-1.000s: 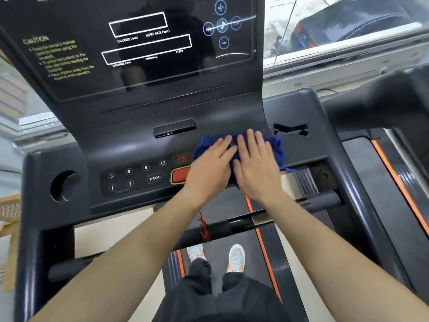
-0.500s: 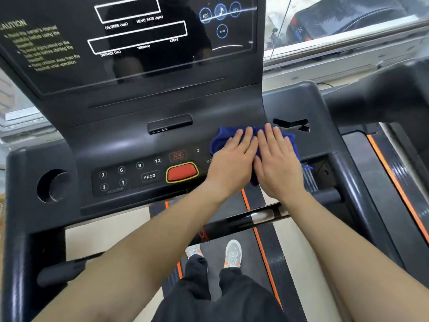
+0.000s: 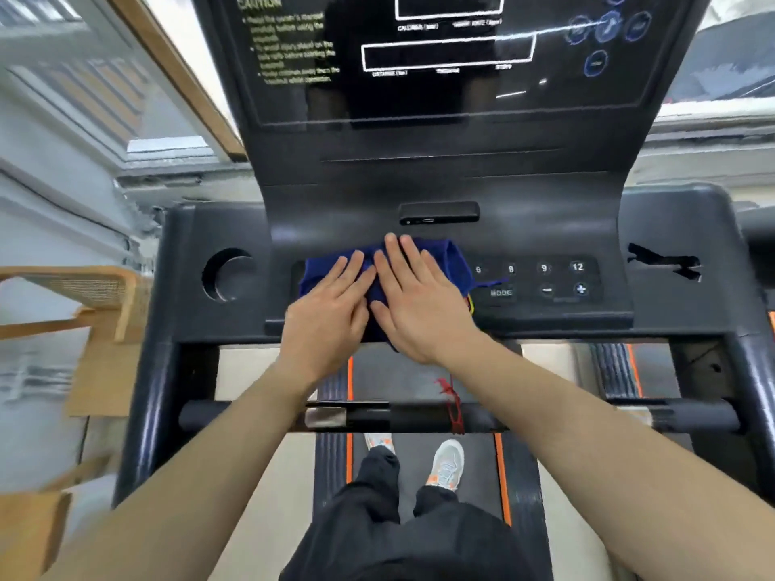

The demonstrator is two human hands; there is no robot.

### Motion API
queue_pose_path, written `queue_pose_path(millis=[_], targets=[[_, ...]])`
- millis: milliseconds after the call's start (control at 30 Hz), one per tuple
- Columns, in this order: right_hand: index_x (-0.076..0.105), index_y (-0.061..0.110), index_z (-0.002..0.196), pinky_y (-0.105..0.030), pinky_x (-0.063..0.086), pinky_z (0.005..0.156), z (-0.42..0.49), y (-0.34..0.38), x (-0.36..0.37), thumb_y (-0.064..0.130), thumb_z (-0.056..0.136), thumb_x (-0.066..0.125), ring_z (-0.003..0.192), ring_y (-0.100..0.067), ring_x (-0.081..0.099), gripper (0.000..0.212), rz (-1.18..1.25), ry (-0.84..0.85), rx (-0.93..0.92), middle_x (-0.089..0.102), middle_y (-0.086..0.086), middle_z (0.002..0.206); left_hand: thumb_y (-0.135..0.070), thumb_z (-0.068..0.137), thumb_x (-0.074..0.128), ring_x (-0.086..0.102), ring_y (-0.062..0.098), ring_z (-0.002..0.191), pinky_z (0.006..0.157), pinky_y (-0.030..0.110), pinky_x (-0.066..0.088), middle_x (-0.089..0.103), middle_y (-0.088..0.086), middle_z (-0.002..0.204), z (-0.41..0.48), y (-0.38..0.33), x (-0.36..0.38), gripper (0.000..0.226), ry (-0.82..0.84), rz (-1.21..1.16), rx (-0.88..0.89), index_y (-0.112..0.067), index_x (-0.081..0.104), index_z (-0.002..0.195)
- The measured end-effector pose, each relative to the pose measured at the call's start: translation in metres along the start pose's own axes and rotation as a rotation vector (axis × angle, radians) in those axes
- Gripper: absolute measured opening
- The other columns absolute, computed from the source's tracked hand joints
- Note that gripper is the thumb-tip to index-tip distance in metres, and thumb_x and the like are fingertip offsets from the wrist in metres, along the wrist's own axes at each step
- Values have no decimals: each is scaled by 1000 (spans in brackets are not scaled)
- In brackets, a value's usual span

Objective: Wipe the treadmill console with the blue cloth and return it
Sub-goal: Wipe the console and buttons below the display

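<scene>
The blue cloth (image 3: 456,262) lies spread on the left half of the treadmill console's (image 3: 440,190) button strip. Both of my hands press flat on it, side by side with fingers straight. My left hand (image 3: 331,306) covers the cloth's left part and my right hand (image 3: 419,299) its middle and right part. Blue edges show at the left and right of my hands. A sliver of the red button's yellow rim peeks out at the cloth's right edge. The right-hand keys (image 3: 545,280) are uncovered.
The dark display (image 3: 440,56) rises behind the buttons. A round cup holder (image 3: 226,274) sits at the console's left, a slot (image 3: 664,262) at its right. A black handlebar (image 3: 587,415) with a red cord (image 3: 451,396) crosses below my wrists. A wooden chair (image 3: 84,295) stands left.
My hands have slid the cloth leftward along the button strip, from the right-hand keys onto the red button and left keys. My view has also swung left.
</scene>
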State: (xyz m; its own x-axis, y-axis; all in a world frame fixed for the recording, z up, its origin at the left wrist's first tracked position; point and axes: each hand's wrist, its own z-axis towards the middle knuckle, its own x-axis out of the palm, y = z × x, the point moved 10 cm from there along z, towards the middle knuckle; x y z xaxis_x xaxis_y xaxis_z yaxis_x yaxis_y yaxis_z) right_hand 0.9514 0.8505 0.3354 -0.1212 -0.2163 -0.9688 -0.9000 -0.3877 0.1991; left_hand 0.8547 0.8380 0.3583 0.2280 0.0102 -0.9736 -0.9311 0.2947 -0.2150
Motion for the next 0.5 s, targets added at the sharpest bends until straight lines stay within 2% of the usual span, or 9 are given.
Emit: queue_pose_path(millis=[133,233,333,400,500], targets=[[8,7,158,-43,-1,125,26,93,16,46,100,13,155,-28,-3,70,-29,33,-101,0,-16,167,-26,95,39,46,16,139,92,34,55,51,2,149,-48,73,-16,50,-41,1,-184,-18,58,140],[9,7,159,-42,1,125,24,106,21,46,101,12,155,-27,-1,70,-61,58,-159,2,-15,167,-22,94,40,48,23,138,91,34,55,52,10,148,-59,77,-17,51,-24,58,-198,-10,58,139],[15,7,159,-42,6,125,24,77,8,48,98,7,155,-27,3,73,-77,43,-156,7,-14,167,-20,96,36,48,34,137,100,42,52,50,18,149,-37,57,-5,51,20,143,-139,-3,54,141],[14,9,159,-40,6,124,18,35,-2,48,99,11,155,-25,3,71,-71,38,-92,6,-12,167,-22,98,31,45,36,140,107,46,48,46,19,151,-11,27,6,53,48,142,-64,-3,50,143],[19,9,158,-42,13,124,-14,-46,-14,47,102,21,155,-24,8,68,-56,2,49,11,-11,167,-26,95,32,51,32,135,108,42,46,52,15,147,27,-43,22,54,78,104,81,-7,56,140]])
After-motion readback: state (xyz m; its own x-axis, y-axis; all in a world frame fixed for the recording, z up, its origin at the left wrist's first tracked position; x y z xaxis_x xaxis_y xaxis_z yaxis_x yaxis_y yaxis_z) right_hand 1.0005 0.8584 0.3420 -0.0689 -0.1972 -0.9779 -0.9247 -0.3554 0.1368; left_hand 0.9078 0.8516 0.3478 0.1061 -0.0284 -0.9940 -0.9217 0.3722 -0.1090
